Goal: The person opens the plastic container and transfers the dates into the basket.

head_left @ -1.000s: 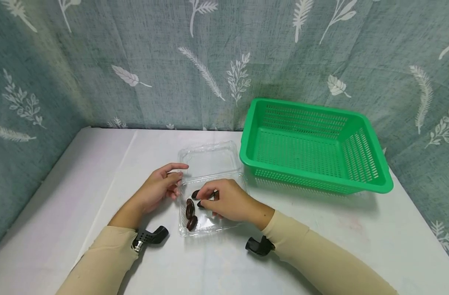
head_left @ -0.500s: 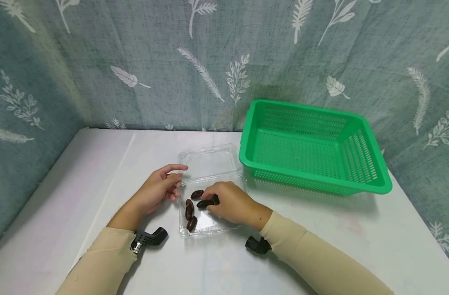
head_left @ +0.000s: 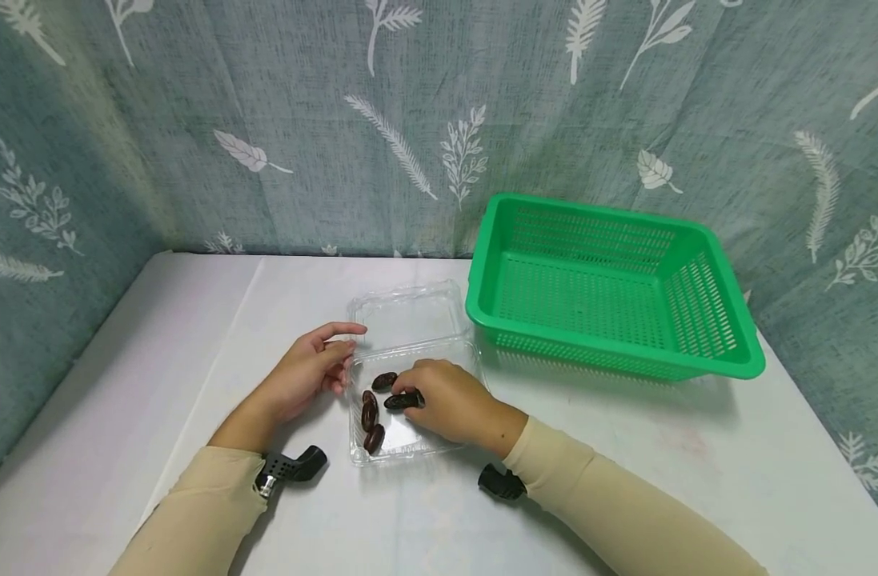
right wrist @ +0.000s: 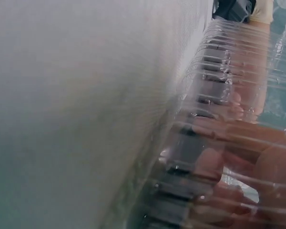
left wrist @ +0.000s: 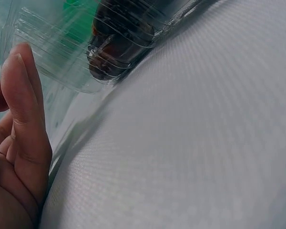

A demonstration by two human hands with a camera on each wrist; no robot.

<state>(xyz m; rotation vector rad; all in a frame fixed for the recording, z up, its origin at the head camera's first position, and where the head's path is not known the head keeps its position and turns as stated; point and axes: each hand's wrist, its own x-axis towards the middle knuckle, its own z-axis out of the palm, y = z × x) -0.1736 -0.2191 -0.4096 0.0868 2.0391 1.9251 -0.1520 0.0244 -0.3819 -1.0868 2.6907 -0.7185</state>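
A clear plastic clamshell box (head_left: 413, 454) lies opened out in the head view, its lid (head_left: 413, 316) folded back behind the base. Several glossy dark brown dates (head_left: 369, 416) sit along the left side of the base. My right hand (head_left: 449, 400) reaches down into the base, thumb and fingertips pinching another date (head_left: 402, 402), whose right end they hide. At the box's left edge is my left hand (head_left: 309, 370), index finger stretched over the lid corner. The left wrist view shows its straight thumb (left wrist: 21, 95) beside the ribbed wall; whether they touch I cannot tell.
Behind and to the right stands a green perforated plastic basket (head_left: 619, 356), close to the box. The table has a white cover (head_left: 194, 336). A grey-green leaf-patterned curtain (head_left: 302, 200) hangs along the back and sides. Black wrist-camera mounts (head_left: 502, 482) sit under both wrists.
My right hand has set the pinched date lower and lengthwise, beside the others in the base; more of the date shows now. The left hand stays put.
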